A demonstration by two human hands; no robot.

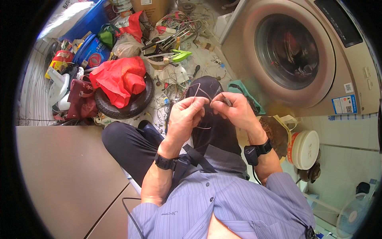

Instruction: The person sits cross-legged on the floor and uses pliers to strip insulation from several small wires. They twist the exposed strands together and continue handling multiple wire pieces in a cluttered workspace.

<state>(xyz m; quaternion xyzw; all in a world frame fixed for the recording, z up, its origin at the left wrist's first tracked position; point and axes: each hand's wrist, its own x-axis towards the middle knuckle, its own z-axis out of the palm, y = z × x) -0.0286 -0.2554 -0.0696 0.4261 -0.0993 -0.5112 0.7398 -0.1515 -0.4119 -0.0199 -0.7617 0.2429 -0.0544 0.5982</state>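
Note:
Above my right knee, my two hands work close together on a thin bent wire (204, 92). My left hand (186, 116) is closed, its thumb and index finger pinching the wire. The wire bends up in a narrow loop past the fingertips, and a loose end (203, 128) curls out below that hand. My right hand (235, 110) is also closed and pinches the wire a little to the right. A short dark piece (227, 101) shows between its fingers; I cannot make out its kind. The fingertips of both hands nearly touch.
A silver washing machine (336, 79) stands at the far right. On the left, red cloth (121, 79) lies over a black tyre (143, 99). Green-handled scissors (180, 55) and wire scraps litter the far floor. A white-lidded bucket (308, 149) stands right; a beige panel (71, 171) lies left.

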